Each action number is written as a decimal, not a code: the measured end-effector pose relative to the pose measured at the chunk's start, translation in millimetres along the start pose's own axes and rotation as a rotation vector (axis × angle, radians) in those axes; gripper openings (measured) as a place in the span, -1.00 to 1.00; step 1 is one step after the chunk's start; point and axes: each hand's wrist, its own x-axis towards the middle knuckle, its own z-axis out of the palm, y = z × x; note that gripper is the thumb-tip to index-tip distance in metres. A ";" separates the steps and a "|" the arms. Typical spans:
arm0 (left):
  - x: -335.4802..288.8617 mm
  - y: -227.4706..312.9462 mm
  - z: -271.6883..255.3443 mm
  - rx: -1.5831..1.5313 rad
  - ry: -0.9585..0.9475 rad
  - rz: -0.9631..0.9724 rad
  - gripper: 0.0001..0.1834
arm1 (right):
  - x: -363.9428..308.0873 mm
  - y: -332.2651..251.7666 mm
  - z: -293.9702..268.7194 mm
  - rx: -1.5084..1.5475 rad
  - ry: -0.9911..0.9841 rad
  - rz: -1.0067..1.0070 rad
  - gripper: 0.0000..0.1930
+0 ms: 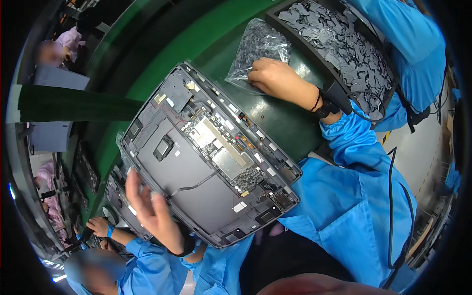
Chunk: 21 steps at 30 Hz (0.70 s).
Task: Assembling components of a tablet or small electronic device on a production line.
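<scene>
A grey open device housing (pixel 196 182) with a bare circuit board (pixel 219 147) along one side lies tilted in front of me. My left hand (pixel 155 209) hovers over its near-left edge, fingers spread and nothing visible in them. A black cable (pixel 194 187) runs from the board across the housing to a spot beside this hand. Farther off, my right hand (pixel 280 81) rests at a clear plastic bag (pixel 260 46) of small dark parts. Its fingers are curled down at the bag's near edge; whatever they pinch is hidden.
A black tray (pixel 339 83) heaped with grey cut pieces stands at the far right, beside a person in blue sleeves (pixel 408 39). At lower left a co-worker (pixel 147 265) works next to another housing (pixel 123 201). The green bench (pixel 295 130) lies beneath.
</scene>
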 end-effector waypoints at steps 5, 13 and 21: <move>32.8 24.0 -21.5 0.327 -0.041 0.257 -0.76 | 5.6 -2.4 8.4 -0.052 -0.077 -0.157 -0.93; 105.3 74.4 30.3 0.824 -0.415 0.937 -0.66 | 10.8 -8.5 -1.2 -0.002 -0.047 -0.159 -0.91; 99.7 51.6 70.8 1.253 -0.358 1.170 -0.55 | 34.5 -39.6 -43.3 0.296 0.370 0.106 -0.83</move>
